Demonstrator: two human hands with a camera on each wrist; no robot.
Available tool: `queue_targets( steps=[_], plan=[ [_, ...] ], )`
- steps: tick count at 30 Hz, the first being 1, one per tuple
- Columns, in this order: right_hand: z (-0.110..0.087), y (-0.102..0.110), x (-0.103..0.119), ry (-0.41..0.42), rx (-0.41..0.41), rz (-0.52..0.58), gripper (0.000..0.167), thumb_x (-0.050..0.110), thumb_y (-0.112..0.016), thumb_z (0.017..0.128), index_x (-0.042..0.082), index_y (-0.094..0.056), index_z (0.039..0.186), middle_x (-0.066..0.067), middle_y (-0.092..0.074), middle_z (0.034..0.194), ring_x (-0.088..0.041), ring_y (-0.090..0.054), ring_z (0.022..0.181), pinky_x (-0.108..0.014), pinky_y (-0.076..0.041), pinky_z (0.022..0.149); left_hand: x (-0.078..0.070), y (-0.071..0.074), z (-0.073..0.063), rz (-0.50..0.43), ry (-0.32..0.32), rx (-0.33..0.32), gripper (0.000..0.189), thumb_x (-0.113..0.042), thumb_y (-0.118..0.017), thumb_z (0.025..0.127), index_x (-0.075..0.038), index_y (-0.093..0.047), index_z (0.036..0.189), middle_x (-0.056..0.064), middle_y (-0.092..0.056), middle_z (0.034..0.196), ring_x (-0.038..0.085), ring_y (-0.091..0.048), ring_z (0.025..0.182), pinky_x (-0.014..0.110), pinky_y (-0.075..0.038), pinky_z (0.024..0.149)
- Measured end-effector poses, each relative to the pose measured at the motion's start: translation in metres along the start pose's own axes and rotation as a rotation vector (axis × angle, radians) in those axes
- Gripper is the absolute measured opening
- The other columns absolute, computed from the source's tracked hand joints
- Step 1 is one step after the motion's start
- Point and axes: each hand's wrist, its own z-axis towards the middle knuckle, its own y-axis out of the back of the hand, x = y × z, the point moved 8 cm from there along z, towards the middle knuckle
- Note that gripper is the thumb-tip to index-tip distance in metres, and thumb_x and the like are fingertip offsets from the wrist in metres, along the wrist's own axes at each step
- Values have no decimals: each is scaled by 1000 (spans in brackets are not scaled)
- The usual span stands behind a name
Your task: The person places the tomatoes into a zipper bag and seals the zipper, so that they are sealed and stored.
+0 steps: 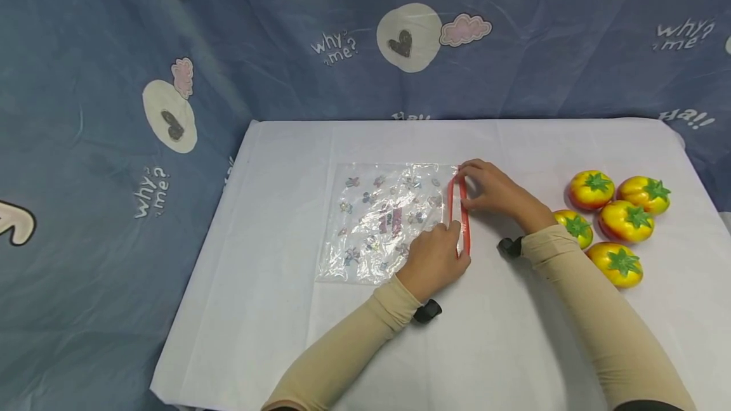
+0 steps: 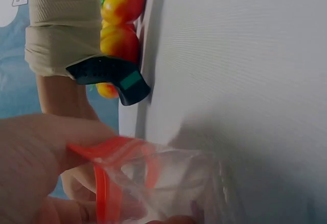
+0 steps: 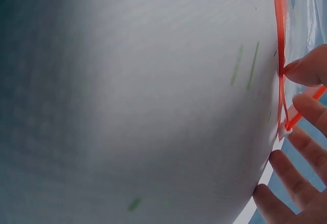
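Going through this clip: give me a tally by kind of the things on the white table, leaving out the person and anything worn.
Yellow-and-red fruit-shaped pieces with green leafy tops: 5
Clear printed bag with a red edge: 1
Total: 6

Both forearms (image 1: 348, 351) sleeved, angled in over near edge of table (image 1: 251, 259). Left hand (image 1: 435, 259) pinches; right hand (image 1: 495, 192) nearer far edge, thumb and fingers parted.
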Motion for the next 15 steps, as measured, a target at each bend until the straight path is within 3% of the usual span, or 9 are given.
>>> queue_targets(
  steps=[7,12,15],
  plan=[
    [1,0,0,4,-4,-21,42,8,-77,80,-1,-67,120,-27,-55,142,-46,-47,137,-61,-36,120,5,0,-4,-48,13,-12,46,-37,-79,86,-3,-61,112,10,-59,103,25,-65,62,35,-56,52],
    [0,0,0,-4,8,-15,44,7,-77,80,-1,-66,123,-26,-54,143,-45,-46,138,-60,-36,121,17,-4,-8,-193,64,17,73,-37,-80,88,1,-48,141,11,-56,130,32,-71,73,41,-62,65],
    [1,0,1,8,9,-20,48,8,-76,80,-1,-66,126,-26,-54,143,-45,-46,138,-60,-36,121,25,-7,-10,-286,98,24,86,-36,-83,86,0,-41,151,11,-51,144,33,-72,83,42,-63,76]
  ],
)
